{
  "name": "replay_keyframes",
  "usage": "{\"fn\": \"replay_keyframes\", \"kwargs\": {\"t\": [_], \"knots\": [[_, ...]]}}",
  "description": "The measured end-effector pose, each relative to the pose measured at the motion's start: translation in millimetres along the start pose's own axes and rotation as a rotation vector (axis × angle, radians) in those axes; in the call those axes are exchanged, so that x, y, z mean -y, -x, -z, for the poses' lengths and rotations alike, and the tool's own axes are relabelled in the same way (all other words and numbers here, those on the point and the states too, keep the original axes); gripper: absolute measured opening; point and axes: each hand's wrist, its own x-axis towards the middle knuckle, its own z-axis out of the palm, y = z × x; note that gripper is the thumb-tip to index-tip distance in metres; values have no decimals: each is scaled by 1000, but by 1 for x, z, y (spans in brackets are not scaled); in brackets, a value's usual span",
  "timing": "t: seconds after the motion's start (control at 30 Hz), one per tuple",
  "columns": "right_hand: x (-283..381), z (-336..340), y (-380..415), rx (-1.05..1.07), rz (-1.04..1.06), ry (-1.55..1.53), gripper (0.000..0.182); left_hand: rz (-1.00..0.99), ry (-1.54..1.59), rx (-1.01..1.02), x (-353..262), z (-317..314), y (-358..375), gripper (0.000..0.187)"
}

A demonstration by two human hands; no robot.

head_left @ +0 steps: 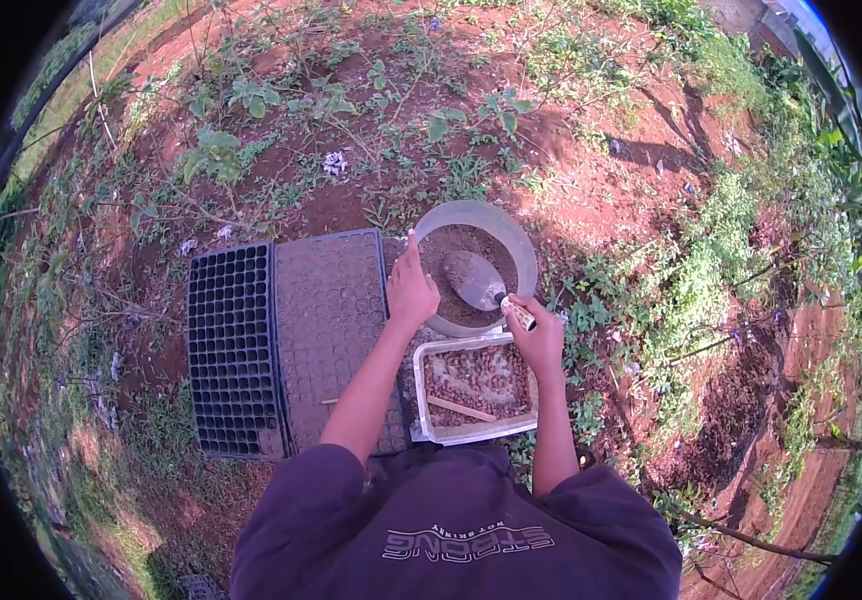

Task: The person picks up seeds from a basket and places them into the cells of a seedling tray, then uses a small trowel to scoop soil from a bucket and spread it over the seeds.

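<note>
- A trowel [478,279] is gripped by the right hand [541,338], the fingers being clenched around the handle at the near rim of a round bowl [511,240].
- The trowel's blade is seen lying inside the bowl, on top of the brown soil [451,245] that fills it, with the blade tip pointed away from the right hand and toward the left hand.
- The left hand [411,290] is rested on the left rim of the bowl, just beside the trowel blade; one finger is raised upward, and nothing can be seen held in it, though whether the other fingers are curled over the rim cannot be told.
- The trowel is thus placed between the two hands, its handle end in the right and its blade near the left.
- A clear rectangular tub [427,410] is set just below the bowl, close under the right hand; reddish-brown lumps and a thin stick [461,409] are seen inside it.
- Two black seedling trays are laid side by side to the left of the left arm: the nearer tray [326,310] is filled with soil, and the farther tray [233,350] shows open cells.
- All of it is set on red earth [601,190] with scattered green weeds [221,150] around.
</note>
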Motion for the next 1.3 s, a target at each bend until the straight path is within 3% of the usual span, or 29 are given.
{"fn": "replay_keyframes", "kwargs": {"t": [0.23,0.4,0.47,0.5,0.57,0.6,0.7,0.83,0.93,1.07,1.1,1.3], "knots": [[-1,-5,5,3,-189,-126,27,19,21,26,-1,4,1,86],[4,-7,12,-58,-181,-230,26,11,-3,-11,3,-4,4,82],[15,-3,17,-91,-169,-233,25,-138,14,-310,7,-5,8,75],[19,-1,21,-125,-129,-259,24,-150,18,-313,8,-5,13,75],[21,2,28,-174,-64,-299,22,-95,238,-360,2,11,35,56],[21,4,31,-178,-58,-300,22,-100,240,-366,2,16,46,56],[21,7,38,-122,-90,-395,21,-53,375,-363,7,28,79,28],[39,11,52,-83,-47,-413,18,-1,375,-400,25,30,115,16],[46,12,73,-4,-124,-423,19,24,404,-424,36,36,138,13],[54,10,110,-139,111,-278,21,-19,376,-412,51,44,173,9],[48,5,121,-73,-5,-392,22,-16,371,-412,56,48,184,9],[79,8,185,-56,95,-281,22,67,346,-374,79,84,277,9]]}}
